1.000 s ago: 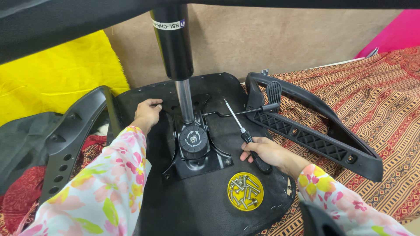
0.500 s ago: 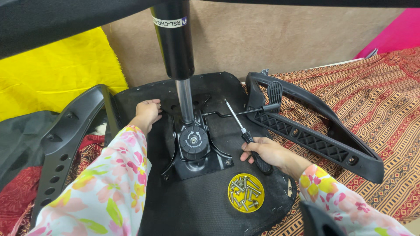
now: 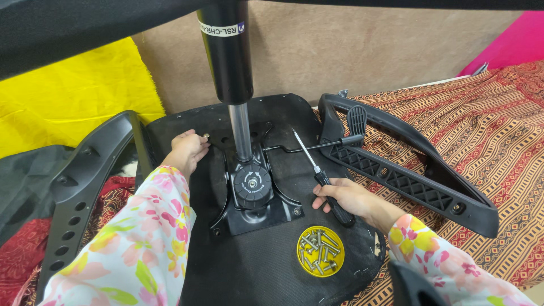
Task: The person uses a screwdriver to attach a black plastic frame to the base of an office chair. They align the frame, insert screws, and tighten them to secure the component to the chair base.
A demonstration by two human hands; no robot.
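An office chair seat [image 3: 266, 266] lies upside down, black underside up. Its metal mechanism plate [image 3: 252, 190] carries a round knob and the gas cylinder [image 3: 229, 56] rising toward me. My left hand [image 3: 188, 150] rests on the seat left of the cylinder, fingertips pinching a small screw [image 3: 206, 136]. My right hand [image 3: 345, 198] grips a black-handled screwdriver [image 3: 317, 170] whose shaft points up and to the left, tip in the air near the lever rod [image 3: 306, 147]. A yellow lid [image 3: 320, 250] holding several screws sits on the seat below my right hand.
A black armrest [image 3: 396, 164] stands at the seat's right side, another armrest [image 3: 85, 187] at the left. Patterned red cloth [image 3: 498, 130] covers the floor on the right. Yellow fabric [image 3: 68, 96] and a beige wall lie behind.
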